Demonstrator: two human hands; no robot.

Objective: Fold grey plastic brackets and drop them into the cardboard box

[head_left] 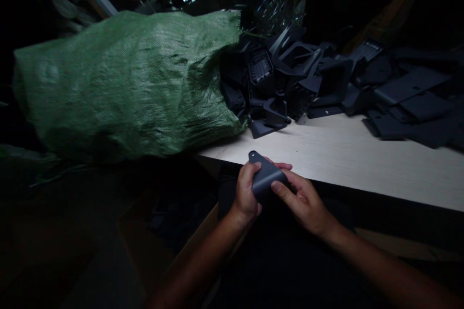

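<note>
Both hands hold one small dark grey plastic part (264,174) with a rounded tab that has a hole at its top. My left hand (247,192) wraps its left side. My right hand (302,200) grips its right side with the thumb on its face. The part is held just in front of the near edge of a pale wooden table (344,159).
A large green woven sack (126,82) lies on its side at the left, its mouth spilling dark plastic parts (275,82) onto the table. More flat dark parts (413,101) are piled at the right. A cardboard box (159,231) sits in the dark below the table.
</note>
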